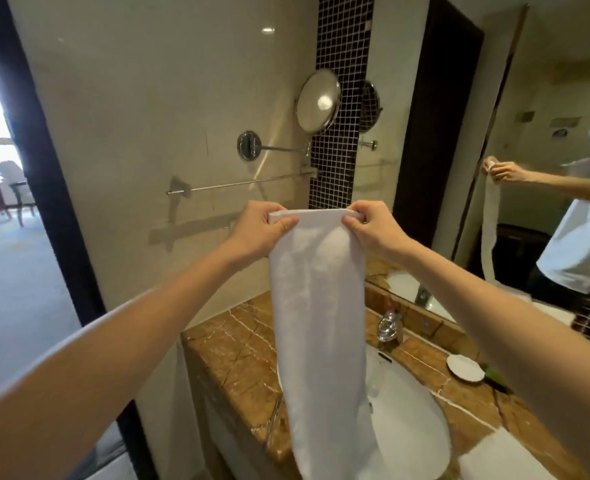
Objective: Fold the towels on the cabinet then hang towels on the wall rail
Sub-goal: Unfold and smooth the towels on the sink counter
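Note:
A long white towel point(321, 323), folded into a narrow strip, hangs straight down in front of me over the sink. My left hand point(259, 228) pinches its top left corner and my right hand point(373, 226) pinches its top right corner, so the top edge is stretched level between them. The chrome wall rail point(241, 183) runs along the beige wall just above and behind my hands, with nothing hanging on it. Another white towel point(501, 455) lies on the brown marble cabinet top point(238, 348) at the lower right.
A white sink point(415, 427) and a chrome tap point(389, 325) sit under the towel. A round shaving mirror point(318, 102) on an arm juts from the wall above the rail. A white dish point(465, 367) lies on the counter. The wall mirror point(529, 150) is at right, a doorway at left.

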`<state>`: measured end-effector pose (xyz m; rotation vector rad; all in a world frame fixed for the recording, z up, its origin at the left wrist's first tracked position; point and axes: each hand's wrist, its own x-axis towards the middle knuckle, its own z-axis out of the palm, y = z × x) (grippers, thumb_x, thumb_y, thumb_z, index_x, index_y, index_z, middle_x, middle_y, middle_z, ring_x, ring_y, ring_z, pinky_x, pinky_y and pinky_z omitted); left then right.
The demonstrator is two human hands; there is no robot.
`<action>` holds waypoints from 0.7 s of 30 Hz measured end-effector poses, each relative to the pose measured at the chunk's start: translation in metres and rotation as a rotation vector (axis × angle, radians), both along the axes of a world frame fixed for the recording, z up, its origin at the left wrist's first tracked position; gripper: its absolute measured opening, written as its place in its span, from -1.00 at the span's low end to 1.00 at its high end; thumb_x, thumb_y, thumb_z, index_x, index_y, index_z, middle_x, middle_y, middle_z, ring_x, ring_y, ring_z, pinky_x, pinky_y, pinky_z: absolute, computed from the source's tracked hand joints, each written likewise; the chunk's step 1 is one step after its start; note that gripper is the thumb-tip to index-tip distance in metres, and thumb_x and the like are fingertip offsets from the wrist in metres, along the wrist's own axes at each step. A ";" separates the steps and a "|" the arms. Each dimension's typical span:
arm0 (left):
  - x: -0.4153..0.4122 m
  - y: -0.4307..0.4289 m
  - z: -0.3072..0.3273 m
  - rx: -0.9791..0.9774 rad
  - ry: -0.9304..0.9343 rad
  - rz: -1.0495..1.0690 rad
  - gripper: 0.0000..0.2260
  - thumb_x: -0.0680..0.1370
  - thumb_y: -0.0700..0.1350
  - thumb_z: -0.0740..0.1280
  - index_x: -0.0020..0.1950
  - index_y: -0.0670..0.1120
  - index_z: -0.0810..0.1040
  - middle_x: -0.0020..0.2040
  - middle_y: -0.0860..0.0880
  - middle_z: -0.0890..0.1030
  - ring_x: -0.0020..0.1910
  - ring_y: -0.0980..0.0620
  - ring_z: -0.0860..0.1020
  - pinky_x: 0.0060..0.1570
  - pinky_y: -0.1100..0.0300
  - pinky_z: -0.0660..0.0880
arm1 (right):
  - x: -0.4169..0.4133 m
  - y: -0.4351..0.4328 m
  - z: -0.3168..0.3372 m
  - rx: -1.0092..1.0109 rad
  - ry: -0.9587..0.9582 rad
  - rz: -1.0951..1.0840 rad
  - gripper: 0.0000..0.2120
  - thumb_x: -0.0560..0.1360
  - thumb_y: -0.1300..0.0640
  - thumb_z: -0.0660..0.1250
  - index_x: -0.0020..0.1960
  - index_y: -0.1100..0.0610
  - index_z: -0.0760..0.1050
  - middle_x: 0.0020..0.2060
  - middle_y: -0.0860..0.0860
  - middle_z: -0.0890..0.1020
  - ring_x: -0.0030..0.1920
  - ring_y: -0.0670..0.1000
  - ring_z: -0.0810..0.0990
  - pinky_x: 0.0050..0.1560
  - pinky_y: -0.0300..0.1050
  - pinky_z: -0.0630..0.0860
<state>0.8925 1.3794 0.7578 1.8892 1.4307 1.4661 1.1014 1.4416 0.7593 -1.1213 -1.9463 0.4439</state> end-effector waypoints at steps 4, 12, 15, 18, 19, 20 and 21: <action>-0.023 0.036 -0.038 -0.070 0.020 0.103 -0.87 0.53 -0.14 0.37 -0.17 -0.17 0.61 -0.37 0.01 0.53 -0.40 0.12 0.44 -0.43 0.22 0.39 | -0.024 0.041 -0.042 -0.055 -0.014 0.043 -0.80 0.55 0.20 0.27 -0.25 0.07 0.49 -0.31 -0.04 0.52 -0.27 -0.10 0.48 -0.24 -0.17 0.43; -0.065 0.092 -0.104 -0.197 0.031 0.207 -0.81 0.53 -0.12 0.37 -0.17 -0.23 0.63 -0.35 -0.05 0.54 -0.38 0.08 0.44 -0.38 0.16 0.38 | -0.066 0.105 -0.108 -0.162 -0.037 0.148 -0.84 0.54 0.21 0.28 -0.22 0.11 0.49 -0.34 -0.04 0.50 -0.30 -0.10 0.44 -0.31 -0.20 0.38; -0.077 0.105 -0.125 -0.252 0.013 0.235 -0.81 0.53 -0.11 0.37 -0.16 -0.22 0.63 -0.34 -0.06 0.56 -0.38 0.08 0.46 -0.39 0.17 0.39 | -0.079 0.123 -0.126 -0.188 -0.054 0.182 -0.85 0.54 0.20 0.28 -0.20 0.11 0.49 -0.36 -0.07 0.49 -0.31 -0.12 0.44 -0.33 -0.24 0.37; -0.089 0.116 -0.141 -0.296 -0.010 0.265 -0.81 0.53 -0.12 0.36 -0.14 -0.25 0.63 -0.29 -0.10 0.56 -0.34 0.04 0.46 -0.35 0.17 0.38 | -0.093 0.140 -0.143 -0.224 -0.064 0.218 -0.84 0.54 0.19 0.28 -0.19 0.20 0.54 -0.35 -0.04 0.49 -0.30 -0.08 0.43 -0.28 -0.18 0.38; -0.093 0.119 -0.146 -0.307 -0.009 0.282 -0.81 0.53 -0.12 0.36 -0.16 -0.24 0.63 -0.30 -0.09 0.55 -0.35 0.06 0.44 -0.36 0.18 0.36 | -0.098 0.146 -0.149 -0.236 -0.057 0.229 -0.83 0.54 0.19 0.28 -0.18 0.26 0.55 -0.35 -0.02 0.48 -0.30 -0.08 0.42 -0.27 -0.15 0.38; -0.097 0.122 -0.150 -0.317 -0.006 0.298 -0.82 0.52 -0.12 0.36 -0.19 -0.22 0.62 -0.32 -0.06 0.54 -0.36 0.08 0.42 -0.37 0.19 0.33 | -0.103 0.151 -0.154 -0.249 -0.049 0.237 -0.80 0.53 0.19 0.29 -0.17 0.31 0.55 -0.36 -0.01 0.47 -0.31 -0.08 0.41 -0.28 -0.14 0.37; -0.101 0.125 -0.155 -0.324 -0.005 0.311 -0.82 0.52 -0.13 0.36 -0.21 -0.21 0.61 -0.34 -0.04 0.51 -0.37 0.10 0.40 -0.38 0.19 0.31 | -0.108 0.156 -0.160 -0.263 -0.044 0.245 -0.78 0.52 0.19 0.29 -0.18 0.35 0.54 -0.37 0.01 0.46 -0.32 -0.07 0.39 -0.30 -0.13 0.36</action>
